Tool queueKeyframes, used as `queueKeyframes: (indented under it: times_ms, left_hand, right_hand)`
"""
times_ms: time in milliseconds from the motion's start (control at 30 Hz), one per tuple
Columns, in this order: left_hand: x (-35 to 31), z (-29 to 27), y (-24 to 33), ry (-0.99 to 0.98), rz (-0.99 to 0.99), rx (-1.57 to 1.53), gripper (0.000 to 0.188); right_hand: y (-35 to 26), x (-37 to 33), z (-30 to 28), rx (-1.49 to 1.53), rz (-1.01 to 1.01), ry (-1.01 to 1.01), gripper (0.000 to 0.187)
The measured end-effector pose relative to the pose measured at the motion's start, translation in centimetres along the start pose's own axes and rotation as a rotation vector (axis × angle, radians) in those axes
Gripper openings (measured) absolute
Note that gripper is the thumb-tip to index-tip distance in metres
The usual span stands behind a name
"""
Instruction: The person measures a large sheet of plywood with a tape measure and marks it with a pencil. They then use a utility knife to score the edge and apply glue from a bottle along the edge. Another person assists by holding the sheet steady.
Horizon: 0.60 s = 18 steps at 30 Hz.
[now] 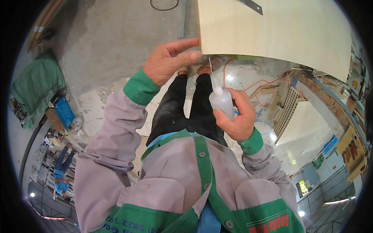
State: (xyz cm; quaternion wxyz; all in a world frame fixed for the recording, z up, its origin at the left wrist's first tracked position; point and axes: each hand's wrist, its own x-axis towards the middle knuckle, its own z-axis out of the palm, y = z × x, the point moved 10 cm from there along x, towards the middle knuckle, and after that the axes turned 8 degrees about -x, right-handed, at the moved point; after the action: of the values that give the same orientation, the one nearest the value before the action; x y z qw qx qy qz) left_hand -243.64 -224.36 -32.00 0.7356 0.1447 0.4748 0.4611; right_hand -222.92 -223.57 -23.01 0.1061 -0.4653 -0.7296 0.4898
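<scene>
My right hand [243, 118] is wrapped round a translucent white squeeze bottle [222, 104]. The bottle's thin nozzle points up toward the near edge of a pale wooden board [272, 35], close to its near left corner. My left hand [166, 61] is at that same corner with thumb and index finger stretched out and apart. Its index fingertip reaches the board's left edge, and the thumb lies just beside the corner. The other left fingers are mostly hidden behind the hand. Whether the nozzle tip touches the board cannot be made out.
A flat dark metal strip [253, 6] lies on the board. Orange hose [226, 72] runs over the floor beyond my feet. To the right lie a slatted pallet-like piece [289, 105] and more pale sheets. A green cover [39, 83] drapes over a pile at left. Another person [62, 174] stands far left.
</scene>
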Motion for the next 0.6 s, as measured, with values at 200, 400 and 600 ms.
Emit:
queueKeyframes:
  times_ms: [200, 400, 600]
  left_hand:
    - [0.0, -1.0, 0.5, 0.066, 0.088, 0.113, 0.089]
    - [0.3, -1.2, 0.1, 0.052, 0.061, 0.100, 0.097]
    - [0.3, -1.4, 0.1, 0.055, 0.063, 0.123, 0.101]
  right_hand:
    - [-0.9, 0.6, 0.2, -0.032, 0.030, -0.014, 0.049]
    - [-0.7, 0.9, 0.7, -0.011, 0.069, -0.042, 0.048]
    - [-0.3, 0.7, 0.8, 0.034, 0.142, -0.055, 0.046]
